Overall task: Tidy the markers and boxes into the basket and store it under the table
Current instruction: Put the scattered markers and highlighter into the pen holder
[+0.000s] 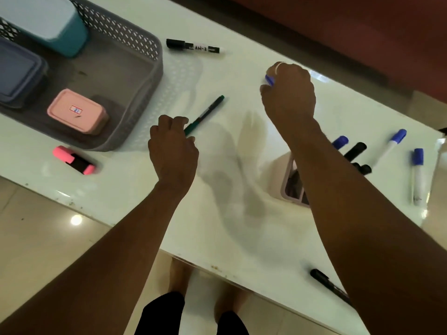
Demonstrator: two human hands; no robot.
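Pale floor tiles (43, 226) run under the near edge of the glossy white table (217, 238). From my remote seat the closest clutter is a black pen (323, 280), partly hidden by the right forearm. The same forearm crosses a white pen holder (278, 180), so I cannot see that holder's right side. To the left a pink highlighter (73, 160) lies just beside the near corner of the grey latticed basket (154, 76). Off to the right, well apart from it, three blue-capped markers (418, 156) lie near a pair of black markers (355, 151) beside the arm. The left hand (173, 146) has its fingers curled round the near end of a green pen (208, 112), whose far end angles away across the table. Further out, the right hand (289, 93) pinches a blue marker (269, 80) — only its cap shows between the fingers. The basket sits at the left and holds a pink box (77, 111), a purple box (19, 73) and a teal box (48, 22) with a pale lid. Past its far right corner lies a black marker labelled AM-3 (193, 47) — alone on the table.
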